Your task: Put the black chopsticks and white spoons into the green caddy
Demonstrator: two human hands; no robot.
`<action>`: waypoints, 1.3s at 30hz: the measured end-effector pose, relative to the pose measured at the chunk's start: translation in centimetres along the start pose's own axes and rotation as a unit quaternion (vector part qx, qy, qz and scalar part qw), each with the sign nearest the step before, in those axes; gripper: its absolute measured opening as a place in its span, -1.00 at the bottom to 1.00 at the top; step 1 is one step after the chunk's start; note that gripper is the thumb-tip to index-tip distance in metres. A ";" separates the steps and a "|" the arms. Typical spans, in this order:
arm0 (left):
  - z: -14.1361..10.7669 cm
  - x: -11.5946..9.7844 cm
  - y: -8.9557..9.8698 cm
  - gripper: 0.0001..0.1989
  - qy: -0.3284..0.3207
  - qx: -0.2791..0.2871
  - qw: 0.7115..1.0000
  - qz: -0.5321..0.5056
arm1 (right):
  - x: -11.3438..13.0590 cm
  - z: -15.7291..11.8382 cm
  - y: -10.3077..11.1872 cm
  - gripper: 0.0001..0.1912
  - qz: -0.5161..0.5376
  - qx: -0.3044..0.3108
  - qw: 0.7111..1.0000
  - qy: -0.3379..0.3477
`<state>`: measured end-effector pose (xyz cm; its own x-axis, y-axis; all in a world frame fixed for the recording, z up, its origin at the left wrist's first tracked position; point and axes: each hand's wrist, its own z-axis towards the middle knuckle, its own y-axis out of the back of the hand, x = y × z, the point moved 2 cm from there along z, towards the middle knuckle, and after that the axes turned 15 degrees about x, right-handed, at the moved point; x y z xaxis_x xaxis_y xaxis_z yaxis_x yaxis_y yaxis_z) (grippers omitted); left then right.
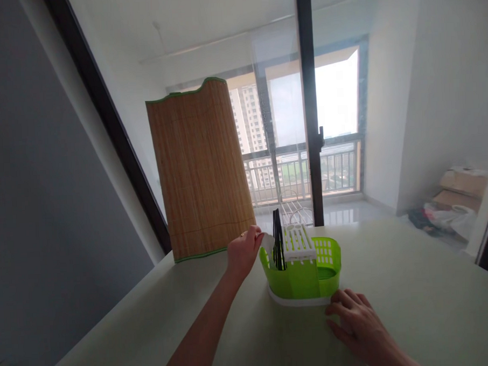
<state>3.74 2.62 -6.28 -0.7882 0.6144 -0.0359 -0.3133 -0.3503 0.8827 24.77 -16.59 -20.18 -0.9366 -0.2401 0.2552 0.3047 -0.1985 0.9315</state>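
Note:
A bright green utensil caddy [299, 283] with a white base and a white slotted top [299, 242] stands on the table. Several thin black sticks, like chopsticks [278, 243], stand upright in its left compartment. Beside them is a white spoon [267, 243], its lower part inside the caddy. My left hand [243, 253] pinches the upper end of this spoon at the caddy's left rim. Near the caddy's front right corner, my right hand [353, 316] lies low with fingers apart, its fingertips by the white base; whether they touch it I cannot tell.
A rolled bamboo mat [201, 168] with green edging stands upright on the pale table [402, 284], left of the caddy. Behind the table is a glass sliding door with a dark frame [310, 104]. Boxes and bags [451, 217] lie on the floor at right.

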 end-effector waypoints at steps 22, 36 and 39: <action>-12.4 -5.7 -7.7 -0.88 -0.031 0.173 0.918 -0.355 | -5.9 -0.7 1.6 -0.55 0.145 0.141 0.965 -0.166; -14.0 -6.8 -9.7 -0.91 -0.011 0.251 0.886 -0.390 | -2.6 -0.6 0.2 -0.64 0.208 0.140 0.964 -0.089; -14.0 -6.9 -9.4 -0.88 -0.014 0.236 0.881 -0.409 | -1.7 -0.5 1.3 -0.62 0.277 0.048 0.957 -0.070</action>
